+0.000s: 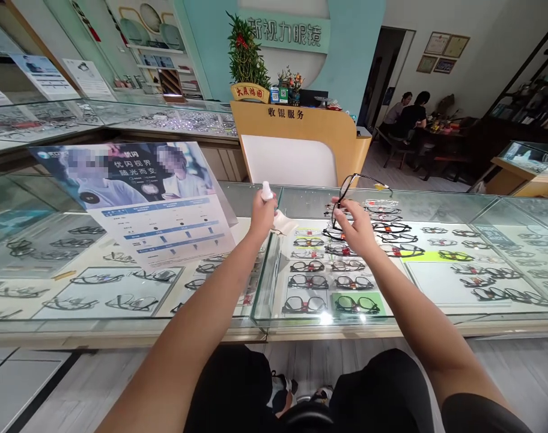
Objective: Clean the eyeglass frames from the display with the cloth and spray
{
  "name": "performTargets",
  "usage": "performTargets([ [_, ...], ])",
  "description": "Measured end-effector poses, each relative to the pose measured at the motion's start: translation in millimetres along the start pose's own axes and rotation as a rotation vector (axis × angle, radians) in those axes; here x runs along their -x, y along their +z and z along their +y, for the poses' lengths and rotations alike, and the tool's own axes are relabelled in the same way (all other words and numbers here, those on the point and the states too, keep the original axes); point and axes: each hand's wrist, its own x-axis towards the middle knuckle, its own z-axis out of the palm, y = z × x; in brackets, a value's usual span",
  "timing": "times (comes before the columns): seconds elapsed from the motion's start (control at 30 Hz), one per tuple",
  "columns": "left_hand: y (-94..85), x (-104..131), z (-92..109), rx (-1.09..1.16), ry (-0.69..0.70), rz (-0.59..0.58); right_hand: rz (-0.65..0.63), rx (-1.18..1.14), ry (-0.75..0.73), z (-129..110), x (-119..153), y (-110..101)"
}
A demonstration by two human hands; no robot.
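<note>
My left hand [262, 215] is wrapped around a small white spray bottle [267, 191], whose white top points up above the fingers. A pale cloth [283, 224] lies on the glass just right of that hand. In my right hand [356, 225] is a pair of dark-framed eyeglasses [345, 187], pinched by the frame and raised over the counter, one temple stretching out to the right. Both hands are above the glass display case [274, 282], where rows of eyeglasses show beneath the top.
A large printed leaflet stand [166, 228] stands on the counter at left. Beyond is a wooden cashier desk [301, 129] with a potted plant [247, 57]. Two people [409, 114] sit at a table in the back right. A wooden-based display case [533, 162] stands at far right.
</note>
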Motion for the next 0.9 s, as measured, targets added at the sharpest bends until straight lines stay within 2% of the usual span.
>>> performTargets([
  [0.07,5.0,14.4,16.6,0.237,-0.116,-0.284,-0.046,-0.083,-0.001,-7.6,2.6,1.9],
  [0.13,8.5,28.7,29.4,0.362,-0.219,-0.511,-0.097,-0.16,0.001,-15.1,6.1,5.0],
  [0.2,11.5,40.6,36.6,0.406,-0.265,-0.631,-0.147,-0.217,0.003,-21.3,9.7,8.3],
  [0.27,14.4,48.6,38.8,0.41,-0.277,-0.679,-0.195,-0.249,0.009,-25.3,12.8,10.8],
  [0.43,20.3,54.8,34.1,0.358,-0.238,-0.673,-0.277,-0.291,0.039,-26.5,15.9,14.6],
  [0.63,25.0,56.4,23.2,0.217,-0.112,-0.511,-0.328,-0.332,0.098,-23.9,18.9,21.4],
  [0.83,24.1,59.6,21.0,-0.105,0.125,-0.38,-0.366,-0.46,0.15,-28.9,19.8,21.6],
  [0.9,23.0,60.6,22.7,-0.175,0.16,-0.352,-0.356,-0.514,0.194,-29.4,18.0,19.4],
])
